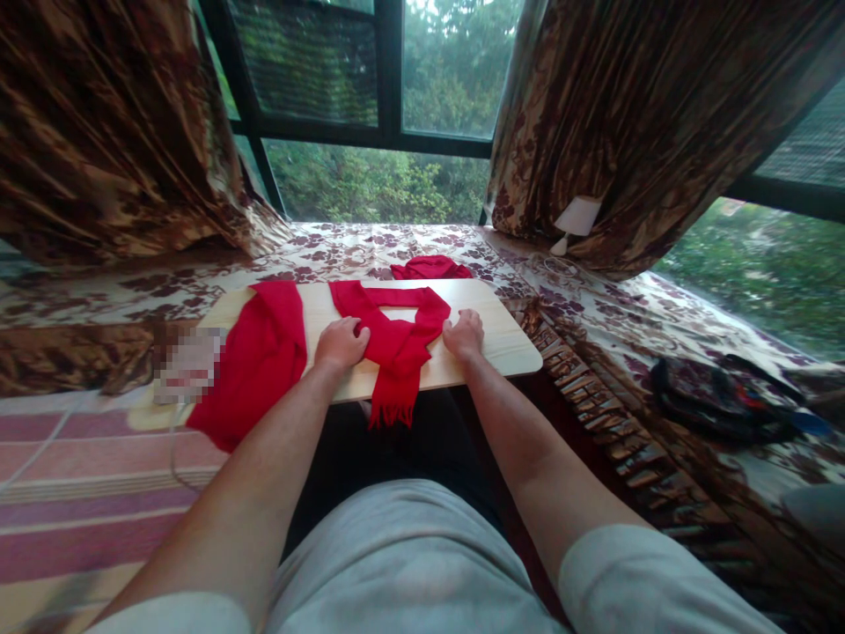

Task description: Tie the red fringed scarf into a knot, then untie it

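A red fringed scarf [400, 342] lies in a loop on a pale wooden board [498, 343], its fringed end hanging over the near edge. My left hand [341, 342] rests at the scarf's left side, thumb apart from the loosely bent fingers. At the loop's right side, my right hand [464, 335] lies on the board with its thumb touching or very near the scarf's edge; its fingers are loosely bent and seem to hold nothing. A larger red cloth [264, 352] is spread over the board's left part and droops past its near edge.
Behind the board lies another red cloth [432, 267] on the flowered cover [317, 255]. A blurred-out item with a cable [190, 365] sits at the left end. A small white lamp [576, 218] stands at the back right, and a dark open bag [719, 401] lies to the right.
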